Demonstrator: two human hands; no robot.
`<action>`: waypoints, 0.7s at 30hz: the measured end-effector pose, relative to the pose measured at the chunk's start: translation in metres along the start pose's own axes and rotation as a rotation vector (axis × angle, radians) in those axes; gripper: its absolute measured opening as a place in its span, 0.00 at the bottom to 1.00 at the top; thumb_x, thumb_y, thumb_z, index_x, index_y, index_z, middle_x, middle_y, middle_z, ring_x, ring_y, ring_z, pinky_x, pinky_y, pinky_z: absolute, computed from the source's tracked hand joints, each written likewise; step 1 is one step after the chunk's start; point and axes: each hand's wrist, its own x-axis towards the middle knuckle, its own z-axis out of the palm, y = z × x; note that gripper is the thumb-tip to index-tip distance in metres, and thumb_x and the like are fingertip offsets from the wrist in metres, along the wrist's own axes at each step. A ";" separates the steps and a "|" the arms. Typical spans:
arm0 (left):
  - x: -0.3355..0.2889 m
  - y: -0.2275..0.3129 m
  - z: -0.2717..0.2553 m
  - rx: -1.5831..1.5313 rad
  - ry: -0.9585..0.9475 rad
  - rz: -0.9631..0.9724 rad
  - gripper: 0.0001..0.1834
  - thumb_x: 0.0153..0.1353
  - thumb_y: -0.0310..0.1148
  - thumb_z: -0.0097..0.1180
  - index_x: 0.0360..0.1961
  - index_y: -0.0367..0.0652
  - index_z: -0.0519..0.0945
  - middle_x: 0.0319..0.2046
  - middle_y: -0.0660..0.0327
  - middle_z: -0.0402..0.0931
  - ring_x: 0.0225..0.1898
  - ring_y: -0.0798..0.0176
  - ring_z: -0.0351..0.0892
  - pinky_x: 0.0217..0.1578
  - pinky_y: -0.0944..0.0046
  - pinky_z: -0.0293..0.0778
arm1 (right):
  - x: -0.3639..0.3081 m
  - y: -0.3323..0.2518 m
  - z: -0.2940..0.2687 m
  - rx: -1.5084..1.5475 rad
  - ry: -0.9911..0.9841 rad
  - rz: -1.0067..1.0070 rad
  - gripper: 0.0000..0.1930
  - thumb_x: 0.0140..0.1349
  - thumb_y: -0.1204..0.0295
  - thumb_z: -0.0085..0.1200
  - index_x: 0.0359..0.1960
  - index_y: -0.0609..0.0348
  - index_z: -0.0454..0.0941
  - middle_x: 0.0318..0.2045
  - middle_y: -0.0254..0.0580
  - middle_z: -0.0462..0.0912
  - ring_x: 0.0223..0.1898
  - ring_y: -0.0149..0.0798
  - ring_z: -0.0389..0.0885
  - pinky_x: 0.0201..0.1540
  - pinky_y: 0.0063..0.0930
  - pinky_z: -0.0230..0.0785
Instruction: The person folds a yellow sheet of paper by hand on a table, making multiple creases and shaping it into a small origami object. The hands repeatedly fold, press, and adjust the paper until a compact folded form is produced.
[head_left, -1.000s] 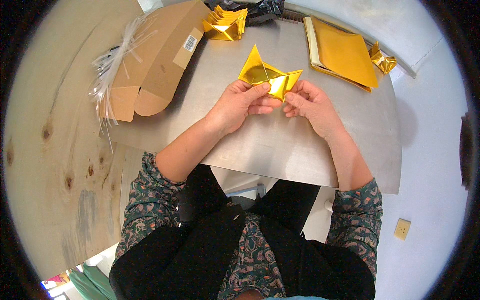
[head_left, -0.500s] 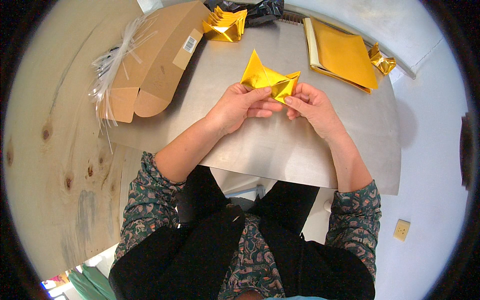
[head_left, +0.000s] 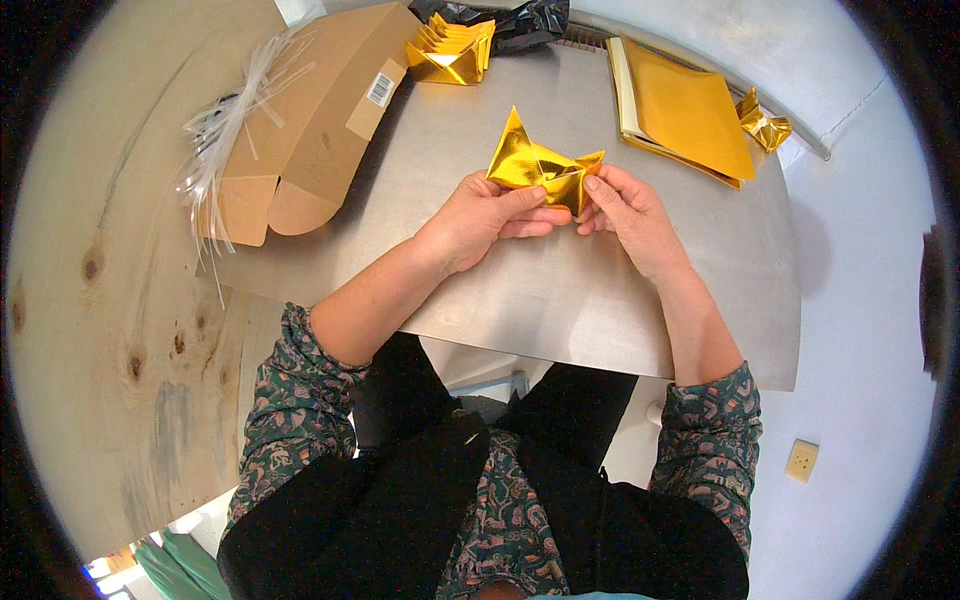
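A folded gold foil paper (head_left: 528, 168) is held between my two hands over the metal table. One tall pointed corner rises at its left end, and a smaller point stands at its right. My left hand (head_left: 490, 213) grips it from the lower left, thumb on the front and fingers beneath. With thumb and fingers, my right hand (head_left: 627, 208) pinches its right end. Several similar folded gold pieces (head_left: 447, 66) are nested together at the back of the table. To the right lies a stack of flat gold sheets (head_left: 690, 105) with a pale edge.
A brown cardboard box (head_left: 310, 130) with clear plastic strips (head_left: 215, 150) stands at the left. Black plastic (head_left: 525, 28) lies along the back edge, and a crumpled gold piece (head_left: 765, 125) sits beside the sheets. The metal table (head_left: 560, 300) has a curved rim near a white wall.
The foil paper has shifted slightly right and down with my hands. My right thumb has moved up from its lower front to its right point.
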 end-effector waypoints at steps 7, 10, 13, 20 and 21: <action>0.002 -0.002 -0.003 0.009 -0.042 -0.024 0.19 0.75 0.32 0.54 0.63 0.33 0.75 0.52 0.49 0.84 0.50 0.57 0.88 0.48 0.66 0.86 | 0.003 0.006 -0.002 -0.032 0.015 -0.031 0.15 0.80 0.60 0.47 0.42 0.57 0.78 0.30 0.30 0.79 0.31 0.23 0.77 0.36 0.20 0.75; 0.002 -0.002 -0.003 0.009 -0.047 -0.032 0.20 0.75 0.32 0.54 0.63 0.33 0.74 0.52 0.49 0.84 0.50 0.57 0.88 0.48 0.66 0.86 | 0.003 0.006 -0.002 -0.039 0.022 -0.025 0.15 0.79 0.60 0.47 0.39 0.57 0.77 0.29 0.29 0.79 0.30 0.23 0.76 0.35 0.20 0.74; 0.001 -0.001 -0.002 0.011 -0.056 -0.043 0.20 0.75 0.33 0.55 0.63 0.34 0.74 0.52 0.49 0.84 0.49 0.57 0.88 0.47 0.66 0.86 | 0.003 0.005 -0.001 -0.040 0.056 -0.011 0.14 0.79 0.61 0.48 0.38 0.56 0.77 0.27 0.29 0.78 0.29 0.24 0.76 0.34 0.20 0.73; -0.001 0.002 0.000 0.041 -0.035 -0.080 0.19 0.73 0.34 0.57 0.60 0.36 0.76 0.50 0.52 0.84 0.46 0.58 0.89 0.44 0.63 0.87 | 0.005 0.008 -0.004 -0.025 0.061 -0.015 0.14 0.78 0.61 0.49 0.38 0.57 0.78 0.27 0.29 0.78 0.28 0.25 0.76 0.33 0.20 0.71; 0.000 0.002 0.000 0.050 -0.034 -0.083 0.19 0.73 0.34 0.58 0.60 0.36 0.76 0.49 0.53 0.85 0.44 0.59 0.89 0.43 0.63 0.87 | 0.005 0.008 -0.004 -0.031 0.062 -0.013 0.14 0.78 0.60 0.49 0.38 0.57 0.78 0.27 0.29 0.78 0.28 0.25 0.76 0.33 0.20 0.71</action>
